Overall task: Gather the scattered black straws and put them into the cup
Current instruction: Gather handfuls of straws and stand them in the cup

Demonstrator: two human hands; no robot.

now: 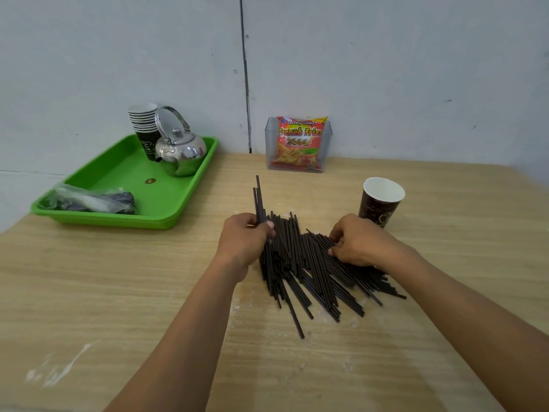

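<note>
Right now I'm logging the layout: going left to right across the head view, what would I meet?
From the left: plastic bag → stack of cups → kettle → left hand → snack packet → paper cup.

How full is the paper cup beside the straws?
Looks empty: the cup stands upright, its white inside bare; no straws poke out of it.

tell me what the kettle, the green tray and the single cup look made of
Kettle: polished metal, probably steel; it shows mirror reflections. Tray: glossy moulded plastic, by its even green colour and rounded rim. Cup: likely paper, matte white inside, brown print outside.
</note>
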